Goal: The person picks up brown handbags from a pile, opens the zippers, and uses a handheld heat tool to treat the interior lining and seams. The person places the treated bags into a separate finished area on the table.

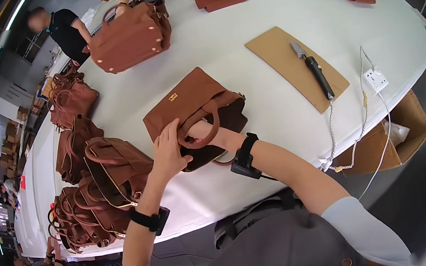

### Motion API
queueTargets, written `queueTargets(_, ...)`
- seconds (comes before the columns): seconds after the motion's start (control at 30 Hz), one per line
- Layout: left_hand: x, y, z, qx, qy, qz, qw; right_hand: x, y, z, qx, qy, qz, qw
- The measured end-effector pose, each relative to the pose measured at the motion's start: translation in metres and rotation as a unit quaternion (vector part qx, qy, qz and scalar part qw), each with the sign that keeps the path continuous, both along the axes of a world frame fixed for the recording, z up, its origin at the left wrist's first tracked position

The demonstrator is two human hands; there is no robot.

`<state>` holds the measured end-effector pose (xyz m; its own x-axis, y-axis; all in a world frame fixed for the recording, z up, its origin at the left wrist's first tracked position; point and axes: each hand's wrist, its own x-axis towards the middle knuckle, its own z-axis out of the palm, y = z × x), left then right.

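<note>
A brown handbag [191, 88] with small gold lettering lies tilted on the white table in front of me, its dark opening towards me. My left hand [169, 150] rests on its near left side, fingers stretched out along the panel and thumb apart. A curved brown handle [215, 124] arches over my right wrist. My right hand [202, 129] reaches through that loop into the bag's opening. Its fingertips are hidden inside, so what they touch does not show. Black straps with small boxes sit on both my wrists.
Brown bags [97, 200] crowd the table's left; more lie along the far side. A corded tool with a black handle [318, 77] lies on a brown board [293, 71]. Beside it is a white socket block [376, 81]. Another person's hand [121, 9] touches a large bag [132, 36].
</note>
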<state>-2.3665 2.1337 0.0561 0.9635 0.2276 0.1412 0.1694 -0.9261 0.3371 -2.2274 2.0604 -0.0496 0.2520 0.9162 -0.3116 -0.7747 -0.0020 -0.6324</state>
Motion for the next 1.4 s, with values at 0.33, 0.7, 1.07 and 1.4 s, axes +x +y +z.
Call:
queueTargets(0.33,0.023,-0.003,-0.053,0.043,-0.141,0.235,0.961,-0.007,-0.004,0.042,-0.048,-0.062,-0.023,0.997)
queueTargets(0.7,0.025,-0.01,-0.043,-0.015,-0.172,0.09,0.981,-0.051,-0.02,-0.063,0.016,-0.782,0.191,0.593)
queueTargets(1.07,0.018,-0.006,-0.035,-0.096,-0.169,0.103,0.976,-0.03,-0.046,-0.014,-0.046,-0.753,0.218,0.619)
queueTargets(1.4,0.041,0.042,-0.024,-0.119,-0.196,0.155,0.961,0.037,-0.083,-0.043,-0.17,-0.895,0.034,0.41)
